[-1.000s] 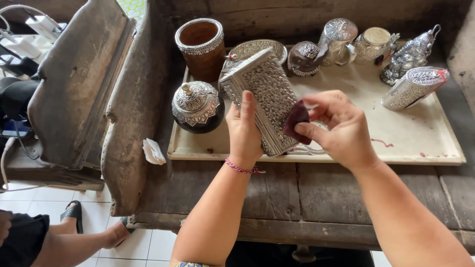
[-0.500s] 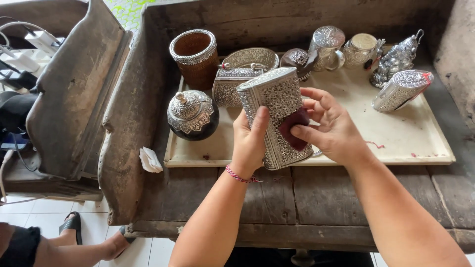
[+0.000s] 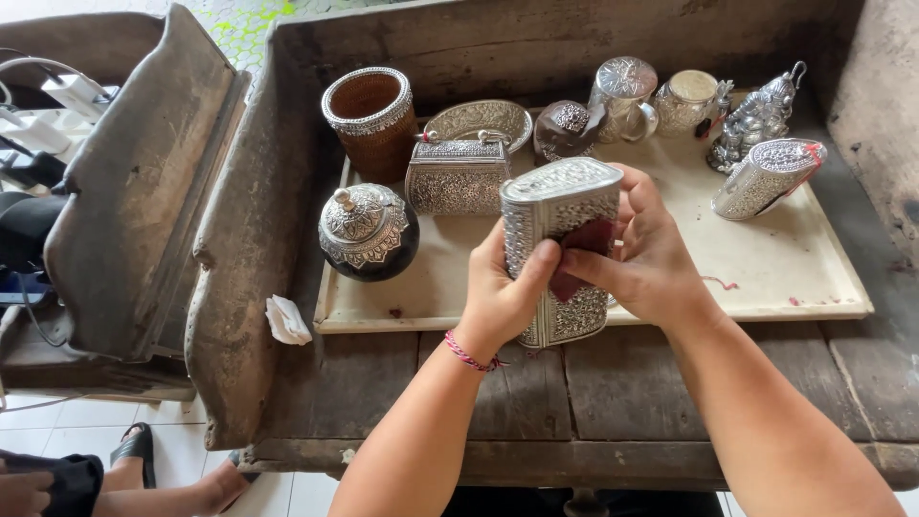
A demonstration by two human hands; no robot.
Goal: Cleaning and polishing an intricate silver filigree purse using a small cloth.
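Observation:
A tall embossed silver box [image 3: 560, 206] stands upright in the air over the front edge of a cream tray [image 3: 766, 287]. My left hand [image 3: 503, 297] grips its left side, thumb across the front. My right hand [image 3: 651, 254] presses a dark red cloth [image 3: 579, 258] flat against the box's front face, fingers wrapped round the right side. The box's lower part hangs in front of the wooden bench.
On the tray stand a round black pot with a silver lid [image 3: 367, 230], a small silver chest [image 3: 458, 175], a woven cup [image 3: 369, 120], a silver dish [image 3: 479, 120], several silver jars and a figurine [image 3: 761, 117], a lying silver case [image 3: 769, 177]. A crumpled white tissue [image 3: 287, 321] lies left.
The silver box has turned from tilted to upright and come closer to me. My right hand with the cloth has slid across its front face.

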